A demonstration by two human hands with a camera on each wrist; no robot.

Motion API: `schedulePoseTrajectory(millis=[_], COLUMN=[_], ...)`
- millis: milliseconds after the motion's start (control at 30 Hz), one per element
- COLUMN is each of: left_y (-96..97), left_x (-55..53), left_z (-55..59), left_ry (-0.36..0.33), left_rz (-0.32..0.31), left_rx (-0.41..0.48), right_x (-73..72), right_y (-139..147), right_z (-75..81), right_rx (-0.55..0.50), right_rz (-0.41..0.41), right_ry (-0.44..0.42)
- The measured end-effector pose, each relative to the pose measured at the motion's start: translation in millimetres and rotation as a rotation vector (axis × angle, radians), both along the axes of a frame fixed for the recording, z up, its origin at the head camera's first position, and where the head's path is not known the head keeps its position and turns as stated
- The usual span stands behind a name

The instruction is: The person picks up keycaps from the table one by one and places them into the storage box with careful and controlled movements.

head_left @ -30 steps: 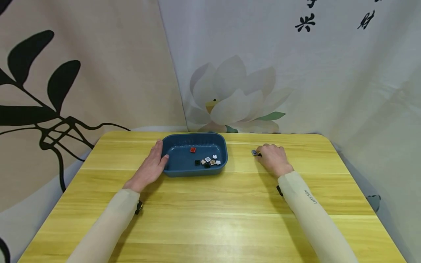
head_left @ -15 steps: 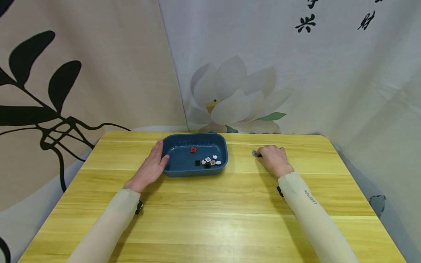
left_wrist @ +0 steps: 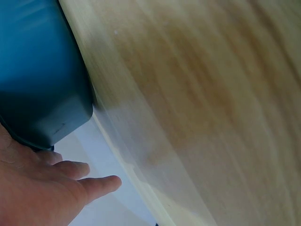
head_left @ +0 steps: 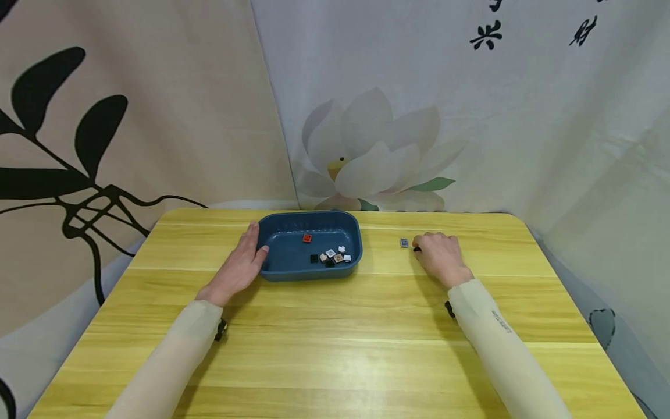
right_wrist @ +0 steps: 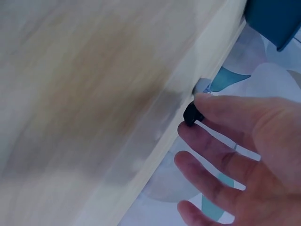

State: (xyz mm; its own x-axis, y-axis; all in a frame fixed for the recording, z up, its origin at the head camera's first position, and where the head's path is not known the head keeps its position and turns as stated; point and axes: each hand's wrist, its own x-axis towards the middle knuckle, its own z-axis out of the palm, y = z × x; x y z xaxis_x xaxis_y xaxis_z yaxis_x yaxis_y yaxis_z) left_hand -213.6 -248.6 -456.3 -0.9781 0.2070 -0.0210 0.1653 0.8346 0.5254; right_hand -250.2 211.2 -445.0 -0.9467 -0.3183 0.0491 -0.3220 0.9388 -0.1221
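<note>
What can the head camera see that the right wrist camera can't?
Only the head view shows the left hand resting against the blue tray, the small pieces lying in the tray, and a little grey piece alone on the table. Only the right wrist view shows, close up, the small black piece pinched in the fingers. Both show the right hand, the wooden table and part of the blue tray.

A yellow wooden table stands in front of two cloth curtains — one tan with black leaves, one pale with a big white flower and black writing up at the top.
</note>
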Motion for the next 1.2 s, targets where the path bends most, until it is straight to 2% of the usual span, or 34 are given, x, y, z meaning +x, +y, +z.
schedulePoseTrajectory(millis=[200, 800, 1200], left_y=[-0.7, -1.3, -0.2], left_x=[-0.8, 0.7, 0.2], left_z=[0.3, 0.7, -0.5], left_ry=[-0.001, -0.009, -0.006], left_rz=[0.003, 0.004, 0.005], left_rx=[0.003, -0.004, -0.005], right_x=[6.0, 23.1, 31.0], right_y=[0.2, -17.7, -33.8], right_z=[3.9, 22.2, 31.0], right_rx=[0.006, -0.065, -0.120], right_rz=[-0.001, 0.031, 0.132], right_ry=[0.048, 0.229, 0.439])
